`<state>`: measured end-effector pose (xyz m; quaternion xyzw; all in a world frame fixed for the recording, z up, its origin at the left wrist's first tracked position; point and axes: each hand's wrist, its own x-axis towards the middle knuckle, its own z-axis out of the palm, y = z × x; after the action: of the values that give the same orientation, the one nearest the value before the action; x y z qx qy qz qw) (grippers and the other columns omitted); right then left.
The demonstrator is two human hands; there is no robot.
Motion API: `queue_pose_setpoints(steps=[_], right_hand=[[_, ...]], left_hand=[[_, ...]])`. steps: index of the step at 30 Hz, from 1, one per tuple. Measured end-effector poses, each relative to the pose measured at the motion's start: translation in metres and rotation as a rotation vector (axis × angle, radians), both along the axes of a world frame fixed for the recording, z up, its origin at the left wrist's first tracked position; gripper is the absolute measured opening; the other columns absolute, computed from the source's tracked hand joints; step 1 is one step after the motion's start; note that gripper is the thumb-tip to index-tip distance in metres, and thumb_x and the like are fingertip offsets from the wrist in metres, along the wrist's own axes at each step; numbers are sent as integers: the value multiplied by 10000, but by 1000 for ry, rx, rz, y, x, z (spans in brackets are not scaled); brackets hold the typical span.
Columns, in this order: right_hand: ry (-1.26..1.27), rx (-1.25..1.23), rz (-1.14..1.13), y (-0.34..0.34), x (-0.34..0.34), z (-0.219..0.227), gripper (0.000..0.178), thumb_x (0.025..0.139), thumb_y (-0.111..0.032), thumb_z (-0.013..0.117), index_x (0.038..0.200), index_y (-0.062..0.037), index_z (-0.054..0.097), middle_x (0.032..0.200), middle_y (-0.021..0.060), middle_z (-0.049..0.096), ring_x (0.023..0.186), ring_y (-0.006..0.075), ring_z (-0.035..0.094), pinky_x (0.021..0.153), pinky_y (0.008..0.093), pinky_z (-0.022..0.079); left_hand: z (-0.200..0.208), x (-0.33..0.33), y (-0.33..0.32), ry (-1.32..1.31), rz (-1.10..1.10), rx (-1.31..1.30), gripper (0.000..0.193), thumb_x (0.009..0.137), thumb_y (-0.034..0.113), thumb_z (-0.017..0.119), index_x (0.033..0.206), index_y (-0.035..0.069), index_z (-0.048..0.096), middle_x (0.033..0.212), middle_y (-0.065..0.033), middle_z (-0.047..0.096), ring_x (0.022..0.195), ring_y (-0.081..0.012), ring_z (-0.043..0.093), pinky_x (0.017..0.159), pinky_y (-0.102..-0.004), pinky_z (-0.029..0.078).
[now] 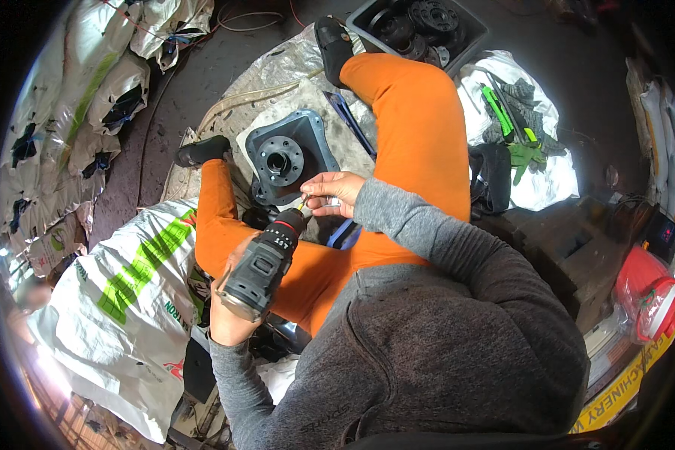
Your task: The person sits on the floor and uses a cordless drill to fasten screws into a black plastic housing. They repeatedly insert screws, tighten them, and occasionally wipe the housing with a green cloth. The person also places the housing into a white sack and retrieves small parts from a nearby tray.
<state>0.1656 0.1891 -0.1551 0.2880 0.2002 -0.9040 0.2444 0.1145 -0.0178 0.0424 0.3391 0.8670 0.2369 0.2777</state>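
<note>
In my left hand (231,321) is a black-and-grey cordless drill (259,271), its chuck pointing up and away from me. My fingers close around its handle, mostly hidden beneath the body. At the drill's tip, my right hand (336,191) pinches thumb and fingers together; what sits between them is too small to make out. Just beyond the tip lies a blue-grey metal housing (316,142) with a rounded square outline. A round flange (279,160) with several holes and a central bore stands in its middle.
My orange-trousered legs spread around the housing. At the top stands a grey crate (469,56) of dark metal parts. A green cutter knife (497,111) and gloves (527,156) lie on white sacking at right. White sacks (127,285) line the left, and a red-and-white item (647,296) sits far right.
</note>
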Motion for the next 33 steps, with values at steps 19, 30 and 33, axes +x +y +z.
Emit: queue_pose_setpoints(steps=[19, 30, 33], right_hand=[[-113, 628, -119, -16, -69, -65, 390, 749, -360, 779, 905, -11, 700, 810, 65, 678, 717, 138, 605, 700, 265, 483], [-176, 479, -190, -15, -68, -48, 288, 803, -289, 764, 839, -21, 663, 548, -46, 481, 417, 34, 359, 375, 211, 263], [-183, 454, -193, -14, -68, -47, 278, 808, -286, 759, 825, -25, 663, 552, -47, 487, 421, 34, 364, 379, 210, 271]], left_hand=[[-27, -53, 34, -226, 163, -101, 315, 757, -14, 654, 1070, 8, 633, 993, -101, 671, 916, -214, 635, 822, -328, 489], [-29, -70, 62, -101, -54, -212, 479, 709, 13, 657, 1179, 21, 560, 1061, -146, 648, 924, -299, 659, 796, -338, 513], [-33, -73, 67, -145, -62, -231, 447, 724, 3, 629, 1166, 21, 565, 1128, -145, 620, 933, -308, 655, 805, -348, 512]])
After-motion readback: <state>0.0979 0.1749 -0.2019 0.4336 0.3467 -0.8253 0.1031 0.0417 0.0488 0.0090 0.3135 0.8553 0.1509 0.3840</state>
